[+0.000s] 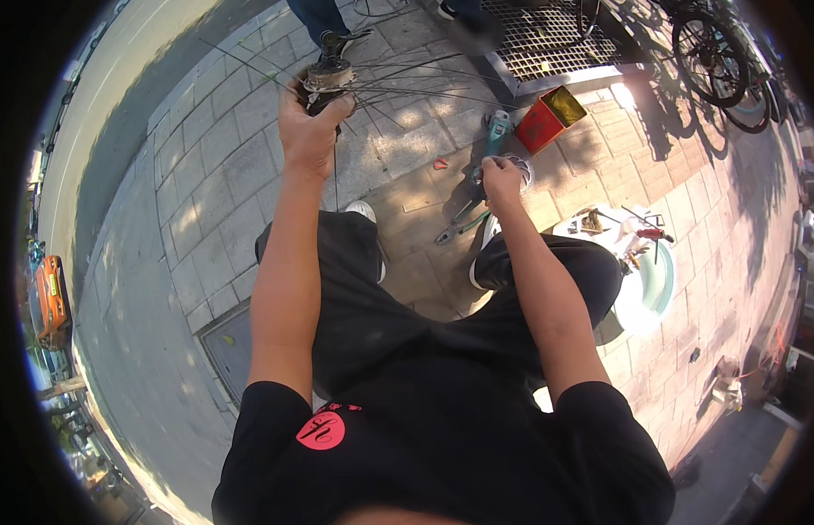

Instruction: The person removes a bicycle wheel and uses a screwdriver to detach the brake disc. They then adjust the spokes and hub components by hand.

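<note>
My left hand [311, 131] is raised at the upper left, its fingers wrapped round a bicycle wheel hub [330, 79]. Loose thin spokes [416, 90] fan out from the hub to both sides. Low between my feet, my right hand [503, 182] has its fingers curled in, beside a round metal brake disc [524, 169] and over a teal power tool [497, 131]. Which of these it grips is hidden by the hand. Green-handled pliers [459, 230] lie on the paving just below, and a small red piece [439, 164] lies to the left.
An open red tin box [550, 121] stands beyond the tool, by a metal grating [564, 39]. At my right is a pale basin [656, 284] with tools and parts beside it. Bicycles [722, 66] stand far right. Another person's shoe [341, 42] is just beyond the hub.
</note>
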Motion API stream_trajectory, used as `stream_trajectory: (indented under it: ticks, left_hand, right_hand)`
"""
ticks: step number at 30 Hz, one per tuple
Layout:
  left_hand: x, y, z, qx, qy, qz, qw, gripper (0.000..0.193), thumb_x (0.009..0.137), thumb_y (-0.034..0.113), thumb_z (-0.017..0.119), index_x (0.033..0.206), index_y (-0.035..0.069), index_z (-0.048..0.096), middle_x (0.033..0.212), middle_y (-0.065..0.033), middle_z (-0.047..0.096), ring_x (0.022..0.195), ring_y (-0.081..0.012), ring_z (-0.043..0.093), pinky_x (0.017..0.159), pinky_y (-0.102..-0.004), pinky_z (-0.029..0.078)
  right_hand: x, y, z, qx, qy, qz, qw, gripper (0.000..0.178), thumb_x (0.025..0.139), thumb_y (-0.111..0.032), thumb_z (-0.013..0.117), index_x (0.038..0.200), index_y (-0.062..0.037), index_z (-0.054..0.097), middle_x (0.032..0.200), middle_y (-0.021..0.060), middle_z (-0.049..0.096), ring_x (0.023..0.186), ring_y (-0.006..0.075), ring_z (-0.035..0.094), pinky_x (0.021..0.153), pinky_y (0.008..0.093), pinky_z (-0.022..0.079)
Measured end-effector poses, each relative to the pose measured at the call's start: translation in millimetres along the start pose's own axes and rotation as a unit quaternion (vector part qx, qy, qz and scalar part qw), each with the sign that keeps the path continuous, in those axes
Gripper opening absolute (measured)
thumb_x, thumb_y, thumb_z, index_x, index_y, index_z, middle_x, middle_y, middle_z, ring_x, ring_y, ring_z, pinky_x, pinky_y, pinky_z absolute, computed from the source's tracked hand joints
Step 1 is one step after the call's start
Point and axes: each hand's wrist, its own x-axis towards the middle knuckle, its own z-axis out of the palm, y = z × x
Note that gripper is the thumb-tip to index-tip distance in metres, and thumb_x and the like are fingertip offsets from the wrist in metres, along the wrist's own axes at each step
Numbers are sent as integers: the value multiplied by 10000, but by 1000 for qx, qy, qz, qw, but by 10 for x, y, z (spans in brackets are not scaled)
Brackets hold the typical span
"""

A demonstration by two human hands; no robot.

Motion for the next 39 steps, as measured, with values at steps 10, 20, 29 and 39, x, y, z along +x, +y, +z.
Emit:
stream_trajectory:
  ticks: [10, 20, 29, 39]
  left_hand:
    - [-30, -117, 185, 9, -78, -10, 997, 662, 800, -79, 747, 1404, 7, 489, 1247, -109, 633, 1104, -197, 657, 950, -338, 563]
    - [189, 83, 435, -104, -151, 5, 983, 791, 809, -130, 739, 1500, 45, 397, 1382, -130, 565, 1232, -256, 618, 1007, -396, 557]
    - [235, -170, 348, -60, -225, -11, 972, 758, 772, -142, 719, 1403, 115, 388, 1343, -106, 548, 1182, -259, 633, 1002, -416, 550]
    - [241, -129, 523, -141, -177, -137, 964, 697, 743, -149, 498, 1387, 109, 427, 1388, -161, 543, 1254, -373, 611, 1053, -549, 519]
  right_hand:
    - [-113, 898, 68, -263, -63, 6, 963, 458, 899, -353, 691, 1087, 61, 747, 1001, 252, 759, 936, 331, 746, 863, 408, 565]
    - [-356, -1809, -41, -301, -391, -127, 860, 504, 994, -289, 678, 1335, 79, 629, 1145, 185, 742, 962, 214, 727, 874, 352, 574]
    - [-1064, -2323, -19, -113, -187, -513, 830, 314, 889, -128, 746, 1185, -32, 703, 936, 118, 713, 880, 281, 689, 798, 410, 530]
    - [-627, -2326, -23, -351, 52, -564, 746, 309, 849, -111, 745, 1156, -81, 720, 1204, 76, 617, 1175, 297, 554, 1029, 449, 399]
